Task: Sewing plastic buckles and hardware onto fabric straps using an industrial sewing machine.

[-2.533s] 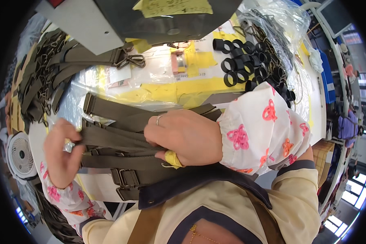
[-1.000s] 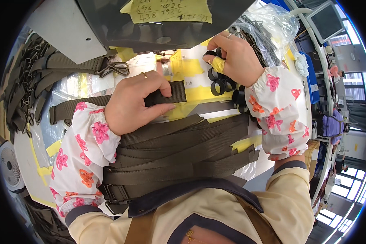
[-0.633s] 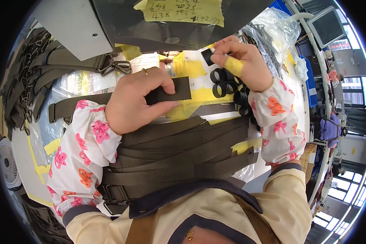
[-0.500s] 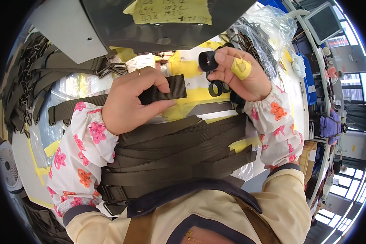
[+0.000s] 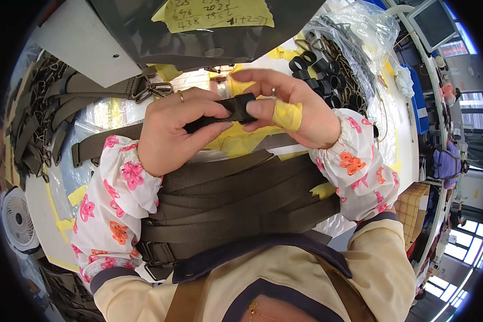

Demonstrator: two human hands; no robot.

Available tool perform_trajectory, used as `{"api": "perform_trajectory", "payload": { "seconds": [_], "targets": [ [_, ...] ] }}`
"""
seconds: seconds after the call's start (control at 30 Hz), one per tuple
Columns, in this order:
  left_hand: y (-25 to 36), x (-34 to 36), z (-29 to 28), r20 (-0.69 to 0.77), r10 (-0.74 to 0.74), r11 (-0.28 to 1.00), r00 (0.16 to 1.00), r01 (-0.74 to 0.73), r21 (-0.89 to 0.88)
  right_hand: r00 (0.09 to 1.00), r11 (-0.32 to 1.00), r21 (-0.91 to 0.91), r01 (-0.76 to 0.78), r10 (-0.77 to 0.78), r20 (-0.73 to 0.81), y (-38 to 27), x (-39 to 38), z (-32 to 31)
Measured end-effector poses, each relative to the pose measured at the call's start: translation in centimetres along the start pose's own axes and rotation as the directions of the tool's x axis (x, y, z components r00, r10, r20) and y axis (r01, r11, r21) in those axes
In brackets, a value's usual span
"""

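My left hand [image 5: 178, 126] is closed on a dark olive webbing strap [image 5: 118, 134], pinching it close to its cut end. At that end a black ring [image 5: 244, 107] sits around the webbing, gripped by my right hand [image 5: 300, 110] between thumb and fingers. Yellow tape wraps my right thumb. A black buckle [image 5: 76, 154] shows on the strap's left part. Below my hands lies a stack of folded olive straps [image 5: 236, 198], with a buckle [image 5: 154, 253] at its lower left.
A dark machine body [image 5: 198, 45] with a yellow note stands ahead. Black rings [image 5: 327, 86] and metal hooks [image 5: 335, 48] lie to the right beside a clear plastic bag [image 5: 370, 27]. Straps with snap hooks [image 5: 43, 102] heap at left, above a white fan [image 5: 19, 220].
My right hand has moved left and down with one black ring, from above the loose rings to the strap's end. The ring is now around that end. My left hand keeps its hold.
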State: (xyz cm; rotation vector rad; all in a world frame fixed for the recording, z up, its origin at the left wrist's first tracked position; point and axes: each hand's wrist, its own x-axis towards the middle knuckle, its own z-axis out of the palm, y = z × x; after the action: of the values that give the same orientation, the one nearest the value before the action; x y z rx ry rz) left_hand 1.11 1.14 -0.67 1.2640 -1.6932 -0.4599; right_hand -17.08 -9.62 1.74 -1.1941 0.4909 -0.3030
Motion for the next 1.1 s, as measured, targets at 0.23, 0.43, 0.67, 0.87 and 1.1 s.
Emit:
{"api": "perform_trajectory", "payload": {
  "seconds": [0.23,0.43,0.67,0.87,1.1],
  "targets": [
    [0.0,0.1,-0.2,-0.142,0.05,0.996,0.989,-0.04,0.074,0.992,0.997,-0.008,0.076,-0.076,-0.105,0.4,0.4,-1.3],
    [0.1,0.0,0.2,-0.126,0.086,0.99,0.988,-0.071,0.119,0.978,0.976,0.216,0.021,0.025,-0.208,1.7,0.8,0.7],
    [-0.1,-0.2,0.1,-0.104,0.15,0.959,0.983,-0.119,0.259,0.977,0.976,0.216,-0.01,0.056,-0.207,1.8,0.3,2.1],
    [0.6,-0.5,-0.2,-0.046,-0.019,0.999,0.999,0.017,-0.043,0.99,0.985,0.129,-0.111,0.121,-0.073,1.3,0.3,2.1],
    [0.3,-0.3,-0.2,0.072,-0.096,0.994,0.993,0.099,-0.044,0.988,0.993,0.017,-0.117,0.118,-0.099,0.8,-0.1,2.4]
  ]
}}
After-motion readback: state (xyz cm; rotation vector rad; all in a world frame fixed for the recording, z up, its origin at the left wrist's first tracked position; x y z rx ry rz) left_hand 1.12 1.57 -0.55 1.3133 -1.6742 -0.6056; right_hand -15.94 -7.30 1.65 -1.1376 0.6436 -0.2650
